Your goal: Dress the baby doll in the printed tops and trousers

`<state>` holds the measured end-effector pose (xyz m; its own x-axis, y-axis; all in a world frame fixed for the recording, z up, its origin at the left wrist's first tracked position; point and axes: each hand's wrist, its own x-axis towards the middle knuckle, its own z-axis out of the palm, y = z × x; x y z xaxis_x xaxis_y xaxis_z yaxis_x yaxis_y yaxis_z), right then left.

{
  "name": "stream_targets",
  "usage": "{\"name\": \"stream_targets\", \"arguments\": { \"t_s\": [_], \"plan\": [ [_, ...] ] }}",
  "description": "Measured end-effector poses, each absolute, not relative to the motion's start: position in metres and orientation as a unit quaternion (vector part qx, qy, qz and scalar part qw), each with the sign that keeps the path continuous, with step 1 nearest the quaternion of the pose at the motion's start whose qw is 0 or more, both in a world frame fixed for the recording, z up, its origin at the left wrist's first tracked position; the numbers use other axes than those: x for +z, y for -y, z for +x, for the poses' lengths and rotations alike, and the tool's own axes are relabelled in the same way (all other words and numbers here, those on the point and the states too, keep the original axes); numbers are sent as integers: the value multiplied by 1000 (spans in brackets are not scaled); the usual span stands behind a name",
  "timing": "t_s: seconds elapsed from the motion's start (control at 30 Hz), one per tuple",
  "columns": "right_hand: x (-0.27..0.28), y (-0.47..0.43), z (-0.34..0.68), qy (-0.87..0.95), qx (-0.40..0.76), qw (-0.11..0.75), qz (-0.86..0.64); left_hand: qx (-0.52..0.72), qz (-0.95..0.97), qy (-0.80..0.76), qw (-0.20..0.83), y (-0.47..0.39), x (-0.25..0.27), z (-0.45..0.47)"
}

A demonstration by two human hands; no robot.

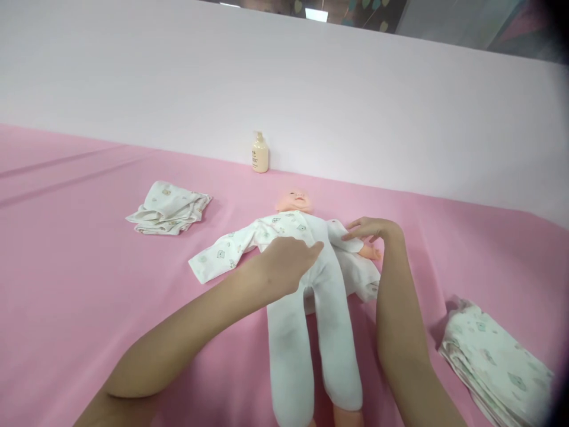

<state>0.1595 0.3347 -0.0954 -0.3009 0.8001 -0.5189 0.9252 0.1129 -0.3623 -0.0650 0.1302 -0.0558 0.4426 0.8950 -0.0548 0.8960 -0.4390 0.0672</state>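
Observation:
A baby doll [301, 200] lies on its back, head away from me, in plain white leggings [291, 350]. Across its chest lies a white printed baby shirt [284, 222]; one sleeve stretches out flat to the left, and part of the shirt lies under the doll at right. My left hand [291, 264] is over the doll's belly with its fingers curled in at the shirt. Whatever those fingers hold is hidden. At the doll's arm on the right, my right hand [373, 228] rests spread fingertips on the white sleeve [344, 237]. The doll's small hand [371, 252] sticks out of that sleeve.
A folded printed cloth [171, 207] lies at left. Another stack of folded printed cloth [493, 356] sits at the lower right. By the white wall [284, 89] stands a cream pump bottle [260, 155]. Pink sheeting [89, 267] covers the surface.

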Motion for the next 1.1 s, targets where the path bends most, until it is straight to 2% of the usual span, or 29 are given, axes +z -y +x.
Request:
{"name": "stream_targets", "arguments": {
  "t_s": [0.17, 0.27, 0.33, 0.5, 0.63, 0.7, 0.87, 0.93, 1.03, 1.1],
  "plan": [
    [-79, -322, 151, -739, -260, 94, 615, 31, 888, -412, 200, -124, -36, -59],
    [-60, -308, 147, -739, -205, 45, 640, 75, 893, -382, 227, -127, -37, -48],
    [-46, -297, 147, -753, -187, 0, 631, 117, 897, -390, 175, -136, -47, -42],
    [-22, -270, 150, -809, -212, -56, 546, 117, 868, -475, -83, -172, -84, -40],
    [-12, -255, 153, -830, -260, -107, 481, 180, 839, -497, -126, -189, -100, -41],
    [-9, -249, 151, -838, -306, -138, 431, 250, 822, -500, -110, -194, -103, -40],
    [-13, -253, 143, -821, -425, -182, 335, 368, 811, -447, 80, -208, -102, -47],
    [-25, -267, 141, -809, -444, -211, 321, 401, 791, -448, 110, -212, -100, -51],
    [-54, -295, 134, -803, -361, -212, 424, 412, 780, -462, 93, -213, -97, -54],
    [-77, -311, 128, -772, -210, -122, 587, 397, 782, -473, 86, -211, -95, -53]
  ]
}}
